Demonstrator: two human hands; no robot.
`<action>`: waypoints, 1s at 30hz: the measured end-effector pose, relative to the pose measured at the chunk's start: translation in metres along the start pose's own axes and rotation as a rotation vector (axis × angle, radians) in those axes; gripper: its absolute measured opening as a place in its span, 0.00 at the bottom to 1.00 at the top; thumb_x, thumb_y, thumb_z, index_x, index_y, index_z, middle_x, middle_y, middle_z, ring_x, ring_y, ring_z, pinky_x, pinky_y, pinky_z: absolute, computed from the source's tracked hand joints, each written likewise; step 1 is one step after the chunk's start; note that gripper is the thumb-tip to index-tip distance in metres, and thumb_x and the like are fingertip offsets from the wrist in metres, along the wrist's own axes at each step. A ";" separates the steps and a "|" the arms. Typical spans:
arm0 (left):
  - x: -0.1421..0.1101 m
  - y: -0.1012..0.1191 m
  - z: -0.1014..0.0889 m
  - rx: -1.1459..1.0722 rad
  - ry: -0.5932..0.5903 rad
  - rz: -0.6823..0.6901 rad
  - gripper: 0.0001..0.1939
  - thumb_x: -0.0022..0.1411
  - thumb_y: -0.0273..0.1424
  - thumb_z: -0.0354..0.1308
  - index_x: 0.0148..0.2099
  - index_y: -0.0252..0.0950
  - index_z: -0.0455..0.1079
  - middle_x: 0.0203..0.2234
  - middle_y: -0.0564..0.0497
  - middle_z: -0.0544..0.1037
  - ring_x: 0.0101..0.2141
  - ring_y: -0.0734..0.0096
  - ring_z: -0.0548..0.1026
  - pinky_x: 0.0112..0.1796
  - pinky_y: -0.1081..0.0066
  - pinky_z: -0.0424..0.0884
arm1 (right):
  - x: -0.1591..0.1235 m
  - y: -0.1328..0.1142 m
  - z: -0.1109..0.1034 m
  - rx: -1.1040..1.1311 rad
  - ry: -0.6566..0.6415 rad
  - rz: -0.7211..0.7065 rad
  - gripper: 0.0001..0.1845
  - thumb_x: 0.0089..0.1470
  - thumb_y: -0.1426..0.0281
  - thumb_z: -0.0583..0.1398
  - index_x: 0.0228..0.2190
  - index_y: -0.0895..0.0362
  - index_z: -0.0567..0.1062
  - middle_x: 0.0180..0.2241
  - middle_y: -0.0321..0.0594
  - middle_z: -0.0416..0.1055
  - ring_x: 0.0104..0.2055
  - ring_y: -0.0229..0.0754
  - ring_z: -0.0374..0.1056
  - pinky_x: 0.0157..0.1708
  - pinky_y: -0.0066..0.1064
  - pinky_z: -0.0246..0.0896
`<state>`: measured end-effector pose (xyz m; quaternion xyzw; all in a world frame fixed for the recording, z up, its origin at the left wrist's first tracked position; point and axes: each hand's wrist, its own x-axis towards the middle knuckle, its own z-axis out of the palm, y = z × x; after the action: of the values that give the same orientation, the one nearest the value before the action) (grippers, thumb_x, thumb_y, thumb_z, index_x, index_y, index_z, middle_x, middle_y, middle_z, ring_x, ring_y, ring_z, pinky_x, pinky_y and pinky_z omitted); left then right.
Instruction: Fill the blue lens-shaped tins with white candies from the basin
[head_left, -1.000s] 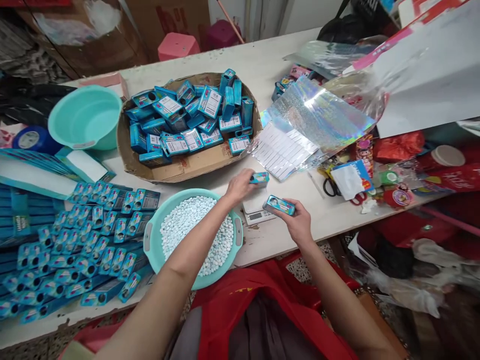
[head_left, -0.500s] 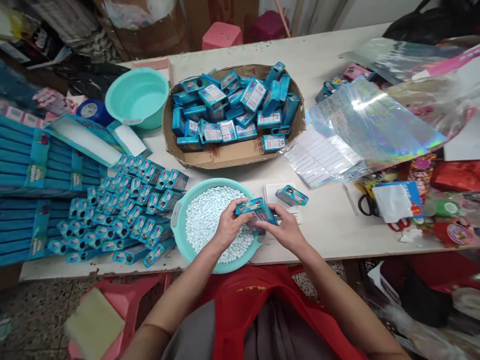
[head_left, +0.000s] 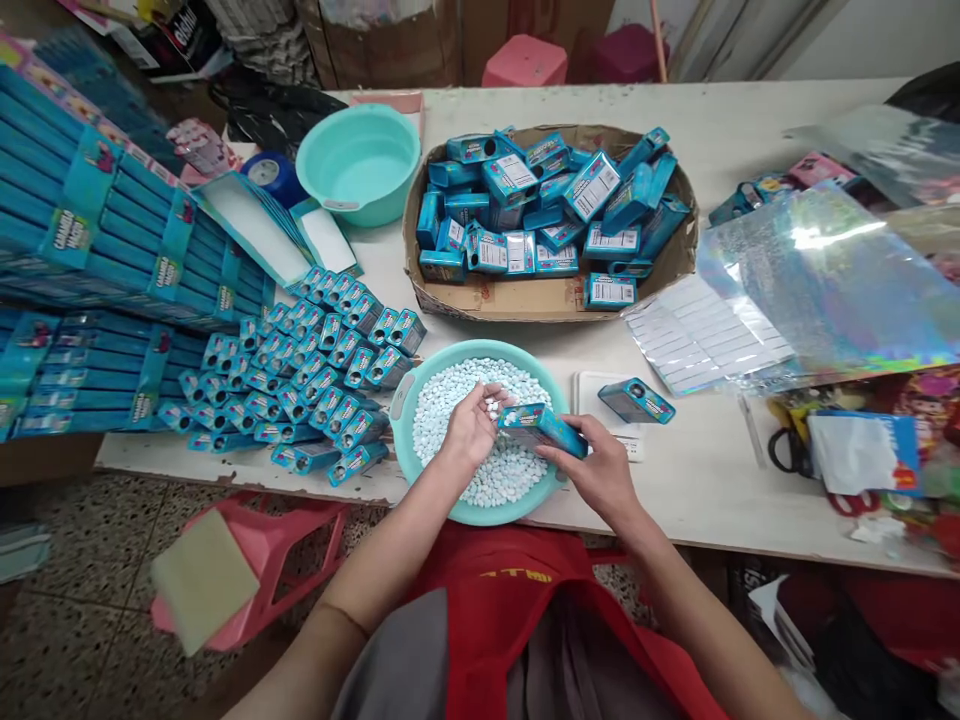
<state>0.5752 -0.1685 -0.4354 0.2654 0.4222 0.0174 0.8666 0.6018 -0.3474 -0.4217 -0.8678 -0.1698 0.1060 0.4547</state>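
Observation:
Above the basin, my right hand (head_left: 601, 465) grips a small blue candy box (head_left: 544, 428) by its right end, and the box lies tilted. My left hand (head_left: 466, 432) is turned palm up at the box's left end, its curled fingers holding a few small white candies (head_left: 492, 405). Beneath both hands, the turquoise basin (head_left: 403, 425) is full of pale candies (head_left: 499, 485). A second blue box (head_left: 637, 400) lies right of my right hand, partly over a flat white device (head_left: 589, 385) like a small scale.
A cardboard tray (head_left: 480, 298) heaped with blue boxes stands behind the basin. Several boxes (head_left: 322, 390) stand grouped at left, near stacked blue packs (head_left: 97, 220). An empty turquoise bowl (head_left: 360, 165) sits behind. Clear plastic sheets (head_left: 840, 290) and scissors (head_left: 791, 450) lie right.
My left hand has let go of the box and turned palm up with candies in it. My right hand keeps the box. The view has shifted left.

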 end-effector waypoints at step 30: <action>0.135 0.203 -0.016 1.336 0.473 0.922 0.28 0.44 0.47 0.67 0.44 0.39 0.67 0.41 0.49 0.76 0.57 0.45 0.59 0.55 0.44 0.48 | -0.041 0.084 -0.088 0.375 0.828 0.404 0.22 0.39 0.60 0.69 0.36 0.57 0.73 0.35 0.42 0.75 0.40 0.44 0.72 0.48 0.46 0.64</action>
<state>0.6900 0.0475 -0.4442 0.8569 0.3636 0.1713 0.3226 0.6106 -0.4739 -0.4400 -0.7559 0.2186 -0.1327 0.6026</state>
